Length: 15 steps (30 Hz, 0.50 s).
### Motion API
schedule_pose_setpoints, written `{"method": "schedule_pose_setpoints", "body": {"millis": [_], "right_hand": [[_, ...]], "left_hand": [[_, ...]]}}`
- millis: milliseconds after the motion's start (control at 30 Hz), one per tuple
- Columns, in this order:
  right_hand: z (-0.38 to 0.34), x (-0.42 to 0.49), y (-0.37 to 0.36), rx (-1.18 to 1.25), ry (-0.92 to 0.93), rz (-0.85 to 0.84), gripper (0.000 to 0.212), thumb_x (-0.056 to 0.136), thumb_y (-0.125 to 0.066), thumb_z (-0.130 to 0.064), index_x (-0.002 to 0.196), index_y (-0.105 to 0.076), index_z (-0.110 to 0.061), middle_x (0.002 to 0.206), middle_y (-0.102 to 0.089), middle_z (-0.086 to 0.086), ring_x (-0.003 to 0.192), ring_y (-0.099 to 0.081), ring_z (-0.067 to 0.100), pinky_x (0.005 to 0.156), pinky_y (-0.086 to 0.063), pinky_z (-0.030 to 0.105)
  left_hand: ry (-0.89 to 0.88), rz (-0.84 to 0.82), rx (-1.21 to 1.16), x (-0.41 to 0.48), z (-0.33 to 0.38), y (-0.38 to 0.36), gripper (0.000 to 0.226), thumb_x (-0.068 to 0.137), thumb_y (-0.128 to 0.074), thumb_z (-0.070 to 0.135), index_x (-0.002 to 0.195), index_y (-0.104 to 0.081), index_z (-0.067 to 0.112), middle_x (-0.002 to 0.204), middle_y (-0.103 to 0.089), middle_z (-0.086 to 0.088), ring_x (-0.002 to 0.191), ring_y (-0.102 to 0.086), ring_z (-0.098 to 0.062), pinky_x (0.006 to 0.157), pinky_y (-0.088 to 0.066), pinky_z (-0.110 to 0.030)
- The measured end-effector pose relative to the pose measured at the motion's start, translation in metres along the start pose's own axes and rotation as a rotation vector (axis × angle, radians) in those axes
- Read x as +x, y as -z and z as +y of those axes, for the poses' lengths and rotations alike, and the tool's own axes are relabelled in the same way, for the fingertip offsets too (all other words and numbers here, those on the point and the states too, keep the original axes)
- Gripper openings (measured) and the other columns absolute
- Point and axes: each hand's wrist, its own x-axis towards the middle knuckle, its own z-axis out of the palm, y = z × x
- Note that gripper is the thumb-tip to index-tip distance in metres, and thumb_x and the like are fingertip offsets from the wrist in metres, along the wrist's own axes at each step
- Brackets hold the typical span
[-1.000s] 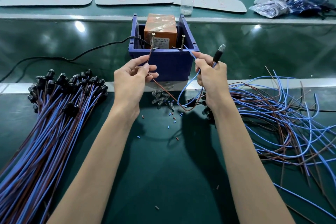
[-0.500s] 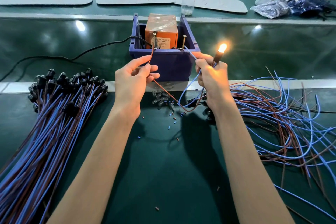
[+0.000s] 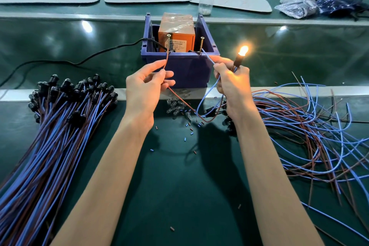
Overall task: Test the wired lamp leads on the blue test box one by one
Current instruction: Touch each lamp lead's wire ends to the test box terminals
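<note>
A: What do the fingers hold?
B: The left hand [image 3: 145,88] pinches the brown lead [image 3: 167,60] between thumb and forefinger. The right hand [image 3: 232,84] curls round the blue lead [image 3: 208,59] and the lit lamp [image 3: 243,51].
A: And the lead ends?
B: The brown meets the left screw [image 3: 168,43] and the blue the right screw [image 3: 201,45], at the box's [image 3: 185,70] near rim.
A: Room around?
B: Bare mat [image 3: 179,195] between the forearms. A bundle [image 3: 60,136] lies left, loose leads [image 3: 309,126] right.

The bulb [image 3: 243,51], dark a second ago, lit up and glowed orange above the right hand [image 3: 232,84].
</note>
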Motion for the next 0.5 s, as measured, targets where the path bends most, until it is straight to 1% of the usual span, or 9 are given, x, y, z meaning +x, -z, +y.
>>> {"method": "schedule_pose_setpoints", "body": {"millis": [200,367,500], "right_hand": [[-0.0006,-0.0012,0.0003,-0.006,-0.004,-0.006,0.033,0.089,-0.051,0.000,0.079,-0.070,-0.024,0.046,-0.045,-0.016,0.039,-0.036,0.000,0.041,-0.030,0.009],[-0.0026,-0.0021,-0.0008,-0.014,-0.008,0.009,0.031,0.089,-0.050,0.001,0.081,-0.070,-0.022,0.045,-0.048,-0.020,0.040,-0.037,-0.001,0.043,-0.030,0.009],[-0.0029,-0.0027,-0.0005,-0.028,-0.006,0.003,0.033,0.089,-0.050,0.000,0.080,-0.070,-0.024,0.044,-0.047,-0.019,0.040,-0.037,0.000,0.044,-0.030,0.010]], "left_hand": [[-0.004,-0.002,0.003,-0.0007,0.0013,0.0016,0.027,0.095,-0.054,0.002,0.100,-0.067,0.024,0.080,-0.072,0.002,0.066,-0.068,-0.004,0.063,-0.048,-0.012],[0.000,-0.002,-0.005,-0.0015,0.0020,0.0004,0.029,0.095,-0.054,0.001,0.095,-0.067,0.026,0.076,-0.071,0.005,0.064,-0.068,-0.004,0.062,-0.048,-0.011],[0.001,-0.005,-0.002,-0.0011,0.0019,0.0004,0.028,0.095,-0.054,0.001,0.097,-0.067,0.025,0.075,-0.072,0.005,0.065,-0.068,-0.004,0.062,-0.047,-0.011]]}}
